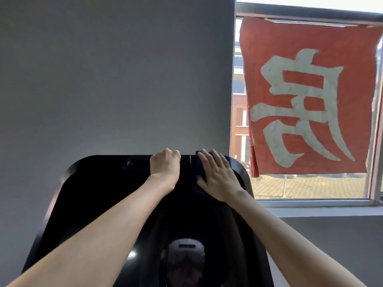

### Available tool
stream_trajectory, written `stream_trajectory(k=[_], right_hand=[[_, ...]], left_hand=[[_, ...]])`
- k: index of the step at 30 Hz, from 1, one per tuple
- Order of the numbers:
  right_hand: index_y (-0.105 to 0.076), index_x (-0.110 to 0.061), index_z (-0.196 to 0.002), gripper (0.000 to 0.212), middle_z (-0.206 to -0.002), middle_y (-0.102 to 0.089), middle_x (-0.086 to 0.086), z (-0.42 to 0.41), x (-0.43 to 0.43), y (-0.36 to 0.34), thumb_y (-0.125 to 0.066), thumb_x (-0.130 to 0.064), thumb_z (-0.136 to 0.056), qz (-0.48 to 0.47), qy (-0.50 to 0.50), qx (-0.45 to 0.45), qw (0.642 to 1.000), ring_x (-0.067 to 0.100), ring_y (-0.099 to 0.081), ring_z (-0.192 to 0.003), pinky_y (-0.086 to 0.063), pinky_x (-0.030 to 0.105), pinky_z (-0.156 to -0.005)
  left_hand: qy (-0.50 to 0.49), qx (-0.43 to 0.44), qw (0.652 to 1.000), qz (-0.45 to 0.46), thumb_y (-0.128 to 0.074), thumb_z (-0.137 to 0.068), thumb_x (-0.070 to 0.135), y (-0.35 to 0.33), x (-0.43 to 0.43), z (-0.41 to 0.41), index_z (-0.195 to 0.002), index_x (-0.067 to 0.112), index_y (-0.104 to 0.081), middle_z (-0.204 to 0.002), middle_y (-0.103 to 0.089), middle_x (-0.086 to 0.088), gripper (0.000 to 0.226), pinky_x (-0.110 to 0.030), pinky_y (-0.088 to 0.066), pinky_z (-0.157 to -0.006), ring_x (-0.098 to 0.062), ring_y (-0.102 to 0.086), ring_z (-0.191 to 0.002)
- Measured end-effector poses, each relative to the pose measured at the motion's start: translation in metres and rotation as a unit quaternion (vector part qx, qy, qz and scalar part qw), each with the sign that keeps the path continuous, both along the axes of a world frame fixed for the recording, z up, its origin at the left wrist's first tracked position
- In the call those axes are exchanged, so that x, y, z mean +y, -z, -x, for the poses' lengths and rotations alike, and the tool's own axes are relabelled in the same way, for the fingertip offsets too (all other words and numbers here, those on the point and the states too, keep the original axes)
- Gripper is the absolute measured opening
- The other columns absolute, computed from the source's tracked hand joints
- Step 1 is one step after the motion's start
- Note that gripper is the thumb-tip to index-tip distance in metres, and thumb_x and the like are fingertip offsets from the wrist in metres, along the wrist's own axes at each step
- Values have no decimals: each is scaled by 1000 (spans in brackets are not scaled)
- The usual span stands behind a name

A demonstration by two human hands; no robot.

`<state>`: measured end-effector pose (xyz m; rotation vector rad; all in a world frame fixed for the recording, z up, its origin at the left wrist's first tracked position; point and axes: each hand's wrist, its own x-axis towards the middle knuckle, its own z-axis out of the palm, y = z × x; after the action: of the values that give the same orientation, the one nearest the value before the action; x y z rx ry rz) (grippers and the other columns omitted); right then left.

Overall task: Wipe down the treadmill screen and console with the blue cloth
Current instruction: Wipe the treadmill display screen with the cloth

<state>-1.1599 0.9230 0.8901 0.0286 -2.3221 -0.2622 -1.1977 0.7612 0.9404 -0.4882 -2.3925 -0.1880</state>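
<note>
The blue cloth lies against the upper right part of the treadmill screen, just below centre of the frame, and is mostly hidden: only a dark blue edge shows above and to the left of the fingers, with a little more below the palm. The right hand is spread flat on top of it, fingers extended and close together, pressing the cloth onto the black glass near the screen's top right corner. It grips nothing; it holds the cloth by flat pressure alone.

Just beside it to the left, the left hand is curled closed over the top edge of the screen, knuckles up, fingers wrapped behind the rim. The two hands are near each other but not touching.

The screen is a glossy black panel with rounded corners filling the lower middle of the frame, and it reflects both forearms.

Behind it, a plain grey wall fills the upper left. At the upper right, a window carries a red paper sheet with a large white character.
</note>
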Motion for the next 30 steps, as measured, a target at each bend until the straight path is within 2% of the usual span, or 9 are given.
stream_trajectory(k=[5, 9, 11, 16, 20, 24, 26, 28, 30], right_hand=[[-17, -6, -145, 69, -150, -21, 13, -10, 11, 18, -42, -42, -92, 212, 89, 64, 971, 37, -17, -138, -17, 47, -114], [-21, -6, -142, 57, -142, -35, 15, -50, 11, 58, -40, -35, -96, 427, 95, 129, 890, 36, -42, -120, -40, 47, -96], [-21, -6, -142, 56, -141, -36, 15, -67, 1, 79, -37, -34, -97, 452, 85, 132, 878, 36, -45, -117, -42, 48, -95], [-12, -4, -146, 59, -149, -26, 16, -58, 5, 74, -35, -31, -99, 423, 108, 109, 893, 36, -38, -128, -37, 46, -101], [-10, -3, -147, 60, -154, -16, 15, -33, 22, 36, -39, -25, -99, 364, 78, 77, 925, 35, -20, -139, -24, 44, -113], [-15, -6, -148, 58, -156, -14, 8, -34, 42, 22, -43, -18, -99, 263, -24, 39, 964, 31, -5, -144, -6, 39, -118], [-11, -11, -149, 61, -158, -9, 3, -31, 46, 15, -42, -24, -99, 244, -24, 8, 969, 27, 2, -145, -4, 38, -117], [-9, -14, -150, 63, -158, -6, 0, -25, 43, 4, -42, -31, -99, 206, -23, -19, 978, 26, 4, -145, -3, 39, -116], [-8, -17, -151, 65, -159, -4, -2, -17, 32, -7, -41, -36, -98, 149, -32, -49, 987, 24, 5, -145, 1, 37, -116]], left_hand=[[5, -1, 1000, 7, -64, -81, 0, 2, -1, -2, -109, 18, -65, -87, -60, -2, 33, -27, -39, -65, -24, -63, -87], [19, -7, 1000, 3, -64, -82, 3, 5, -5, -2, -90, 33, -57, -61, -28, 6, 32, -28, -33, -64, -22, -44, -70], [25, -14, 1000, -2, -64, -81, 4, 5, -6, -3, -87, 35, -51, -60, -26, 6, 34, -27, -33, -64, -22, -42, -70], [18, -1, 1000, -10, -63, -81, 2, 5, -4, -4, -100, 25, -67, -68, -43, 2, 30, -28, -35, -64, -23, -47, -72], [11, 15, 1000, -2, -62, -83, 0, 8, -2, 1, -108, 15, -66, -96, -66, -6, 29, -28, -39, -65, -26, -65, -89], [4, 20, 1000, 1, -61, -82, -2, 7, 2, 3, -108, 13, -67, -97, -66, -8, 31, -29, -40, -66, -27, -65, -90], [1, 15, 1000, 5, -63, -80, -4, 5, 3, 4, -104, 13, -68, -84, -62, -4, 30, -29, -40, -65, -26, -61, -79], [2, 23, 1000, 12, -67, -77, -3, 4, 1, 6, -90, 21, -66, -62, -43, 3, 27, -28, -38, -61, -22, -48, -68], [7, 23, 1000, 11, -68, -76, -1, 3, 0, 5, -84, 29, -56, -59, -34, 5, 33, -27, -38, -61, -22, -47, -68]])
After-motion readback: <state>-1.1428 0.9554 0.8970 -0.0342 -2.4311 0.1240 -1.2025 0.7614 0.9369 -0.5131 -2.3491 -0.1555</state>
